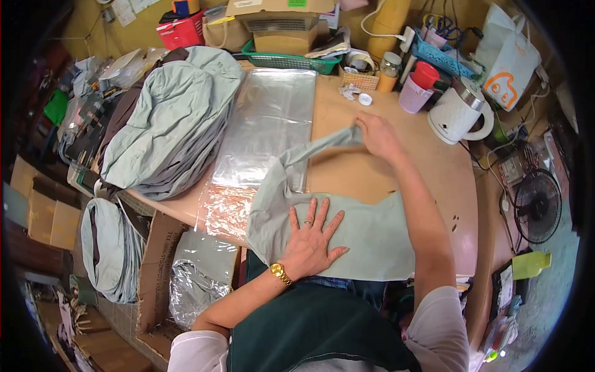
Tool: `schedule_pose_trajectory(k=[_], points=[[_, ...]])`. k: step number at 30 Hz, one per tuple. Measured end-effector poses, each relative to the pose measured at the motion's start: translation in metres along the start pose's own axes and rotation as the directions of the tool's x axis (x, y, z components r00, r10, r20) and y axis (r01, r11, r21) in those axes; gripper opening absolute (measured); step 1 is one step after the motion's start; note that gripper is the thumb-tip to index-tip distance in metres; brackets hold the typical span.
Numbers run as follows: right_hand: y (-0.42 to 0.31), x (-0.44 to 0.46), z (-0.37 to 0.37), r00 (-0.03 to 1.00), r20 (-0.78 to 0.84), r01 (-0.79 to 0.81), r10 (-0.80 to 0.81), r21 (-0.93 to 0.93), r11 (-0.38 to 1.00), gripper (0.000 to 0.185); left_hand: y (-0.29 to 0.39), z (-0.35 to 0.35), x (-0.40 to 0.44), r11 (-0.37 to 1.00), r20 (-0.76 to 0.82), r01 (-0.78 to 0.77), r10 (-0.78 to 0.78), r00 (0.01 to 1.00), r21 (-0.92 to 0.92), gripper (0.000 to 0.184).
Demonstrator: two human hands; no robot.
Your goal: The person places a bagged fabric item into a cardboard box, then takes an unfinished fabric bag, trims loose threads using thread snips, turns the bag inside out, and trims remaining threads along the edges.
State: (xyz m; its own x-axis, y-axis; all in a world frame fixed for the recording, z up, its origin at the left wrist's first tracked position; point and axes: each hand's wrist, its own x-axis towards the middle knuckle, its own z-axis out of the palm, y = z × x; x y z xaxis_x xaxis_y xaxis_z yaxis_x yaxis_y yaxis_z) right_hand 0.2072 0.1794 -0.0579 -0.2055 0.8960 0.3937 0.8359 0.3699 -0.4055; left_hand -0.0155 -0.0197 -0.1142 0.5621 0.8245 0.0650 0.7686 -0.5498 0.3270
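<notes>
A grey-green cloth piece (365,232) lies at the table's front edge, partly over a clear plastic sheet (273,105). My left hand (313,240), with a gold watch at the wrist, rests flat on the cloth with its fingers spread. Farther up the table, my right hand (377,136) pinches the end of a narrow strip of the same cloth. That strip curves from the cloth's left side up to my right fingers, and bare table shows between strip and cloth.
A tall pile of grey-green cloth (173,111) stands at the left. At the back right are a white kettle (455,115), a pink cup (413,96) and a jar (389,71). A cardboard box (152,279) with plastic-wrapped cloth stands below the left edge.
</notes>
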Motion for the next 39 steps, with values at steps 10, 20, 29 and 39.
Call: schedule_pose_trajectory(k=[10,20,29,39], points=[[-0.132,-0.099,-0.007,0.992,0.038,0.111,-0.120,0.178,0.978,0.028,-0.004,0.001,-0.004,0.999,-0.020,0.001,-0.002,1.000,-0.045,0.078],[-0.112,-0.197,0.039,0.955,0.290,-0.038,0.056,-0.066,0.997,0.063,-0.026,-0.011,-0.035,0.998,-0.056,0.057,-0.058,0.997,-0.014,0.072],[-0.118,-0.195,0.040,0.953,0.299,0.004,0.048,-0.171,0.985,0.066,-0.153,-0.131,-0.229,0.257,-0.593,0.858,-0.634,0.497,0.444,0.055],[-0.105,-0.194,0.034,0.949,0.315,0.042,0.025,-0.204,0.978,0.064,-0.085,-0.049,-0.114,0.472,0.021,0.357,-0.580,0.814,-0.806,0.031]])
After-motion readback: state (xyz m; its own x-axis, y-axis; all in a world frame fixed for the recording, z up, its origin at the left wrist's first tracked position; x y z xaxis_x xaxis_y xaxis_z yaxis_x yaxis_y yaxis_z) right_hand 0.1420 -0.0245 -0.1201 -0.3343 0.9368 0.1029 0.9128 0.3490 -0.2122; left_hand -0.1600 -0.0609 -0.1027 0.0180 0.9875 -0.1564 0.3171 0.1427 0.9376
